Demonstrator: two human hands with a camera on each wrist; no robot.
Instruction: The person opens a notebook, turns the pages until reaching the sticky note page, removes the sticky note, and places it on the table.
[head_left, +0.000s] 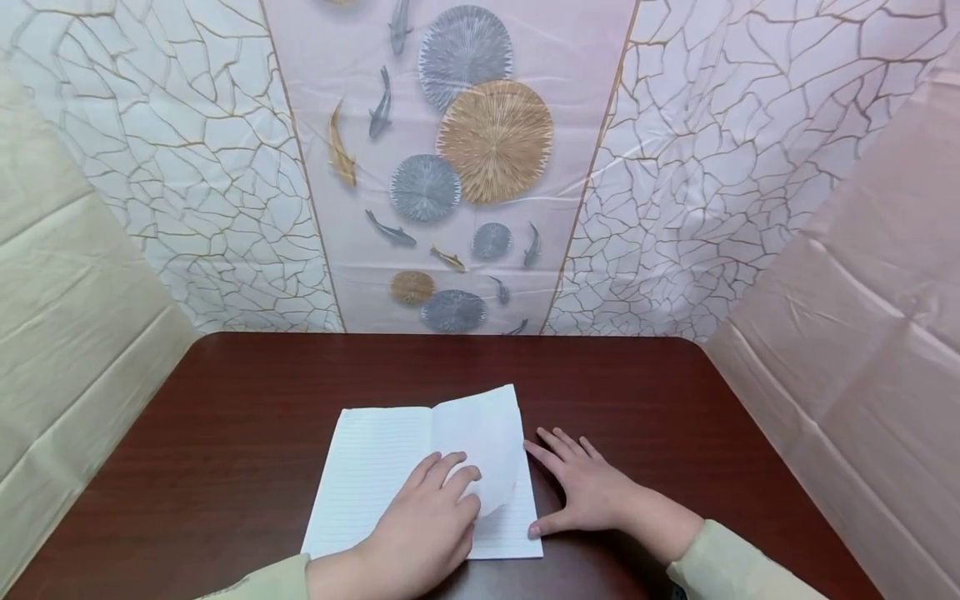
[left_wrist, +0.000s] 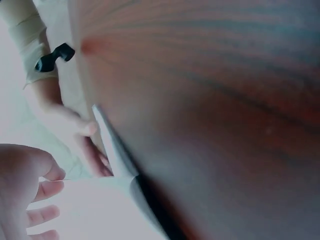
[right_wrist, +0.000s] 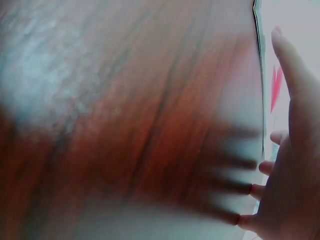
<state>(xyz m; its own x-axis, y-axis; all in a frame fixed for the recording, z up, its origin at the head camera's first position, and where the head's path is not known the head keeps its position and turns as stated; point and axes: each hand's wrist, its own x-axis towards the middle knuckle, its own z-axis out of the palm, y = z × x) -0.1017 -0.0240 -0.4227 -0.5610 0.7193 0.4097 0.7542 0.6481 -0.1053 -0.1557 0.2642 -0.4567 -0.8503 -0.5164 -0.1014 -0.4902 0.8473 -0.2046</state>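
Turning the page [head_left: 483, 446] neatly likely needs lightness from the left hand [head_left: 423, 525] pinching it, the empty, splayed right hand [head_left: 588, 493] resting at the open notebook's [head_left: 367, 467] right edge on the table [head_left: 630, 392].

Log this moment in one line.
lined notebook: open on wood-grain table | left hand: pinches lifted page | right hand: spread at notebook's right edge

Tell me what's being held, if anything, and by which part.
The left hand pinches a lifted page near its bottom edge; the right hand lies spread beside the notebook's right edge, gripping nothing.
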